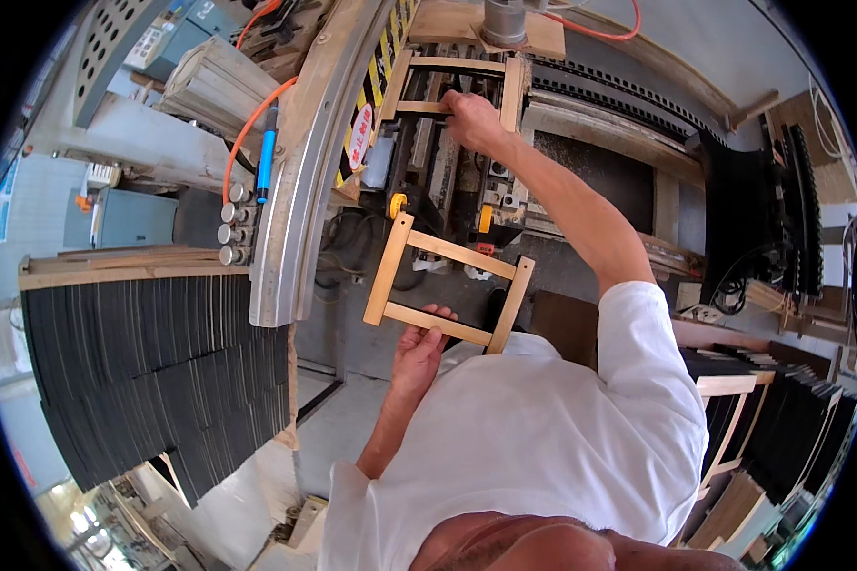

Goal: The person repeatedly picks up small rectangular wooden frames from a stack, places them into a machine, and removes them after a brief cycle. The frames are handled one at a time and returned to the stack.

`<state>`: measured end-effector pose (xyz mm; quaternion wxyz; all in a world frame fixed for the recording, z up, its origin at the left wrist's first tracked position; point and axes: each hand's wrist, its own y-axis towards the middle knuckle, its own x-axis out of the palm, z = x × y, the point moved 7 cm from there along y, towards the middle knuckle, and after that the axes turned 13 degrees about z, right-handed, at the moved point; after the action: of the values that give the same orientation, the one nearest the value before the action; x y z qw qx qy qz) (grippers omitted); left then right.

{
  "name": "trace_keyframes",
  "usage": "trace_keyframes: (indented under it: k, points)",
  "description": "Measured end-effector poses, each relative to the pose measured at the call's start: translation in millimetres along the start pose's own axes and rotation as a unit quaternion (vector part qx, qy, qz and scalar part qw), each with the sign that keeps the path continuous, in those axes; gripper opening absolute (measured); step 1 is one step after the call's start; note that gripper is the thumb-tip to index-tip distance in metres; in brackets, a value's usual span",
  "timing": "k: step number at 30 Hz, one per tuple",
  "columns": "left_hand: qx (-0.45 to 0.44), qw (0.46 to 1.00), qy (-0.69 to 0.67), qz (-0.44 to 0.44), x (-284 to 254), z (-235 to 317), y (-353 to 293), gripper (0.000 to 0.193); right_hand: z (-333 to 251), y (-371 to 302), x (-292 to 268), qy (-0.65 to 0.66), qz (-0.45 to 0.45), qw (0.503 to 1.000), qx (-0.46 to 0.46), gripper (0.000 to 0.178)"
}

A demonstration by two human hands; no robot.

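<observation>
My left hand (418,354) is closed on the near crossbar of a small light-wood frame (385,276), thumb on top. This frame has two side bars with small holes near the ends and two crossbars, and it is held tilted in front of my body. My right arm stretches forward, and my right hand (473,124) is closed on the near crossbar of a second wooden frame (512,93). That frame lies at the front of a machine (438,157) with metal rails. The right fingertips are partly hidden behind the hand.
Stacks of black panels (152,352) stand at left beside a long metal beam (290,181). A blue air gun-like tube (267,157) and an orange hose (243,133) hang there. Yellow knobs (486,219) sit near the frame. More black panels (786,428) and wooden frames (724,385) are at right.
</observation>
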<state>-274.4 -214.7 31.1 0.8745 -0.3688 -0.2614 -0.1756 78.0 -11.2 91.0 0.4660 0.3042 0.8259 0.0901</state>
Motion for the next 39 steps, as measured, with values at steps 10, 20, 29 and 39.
trace_keyframes:
  k: [10,20,29,39]
  points:
    - [0.011,0.999,0.042,-0.011,-64.7,40.3,-8.1,0.038,19.7,32.3,1.9,-0.086,0.026,0.994,0.069,0.028]
    - [0.023,0.997,0.022,0.070,-141.7,56.1,-20.4,0.038,33.4,48.2,20.7,-0.066,0.035,0.997,-0.020,0.034]
    - [-0.010,0.995,0.054,0.080,-163.5,51.5,5.9,0.037,25.4,55.6,23.9,-0.076,0.007,0.997,-0.026,0.036]
    - [0.018,0.991,0.085,0.105,-140.7,39.7,33.2,0.037,40.2,36.6,-25.2,-0.188,-0.076,0.979,-0.010,0.033]
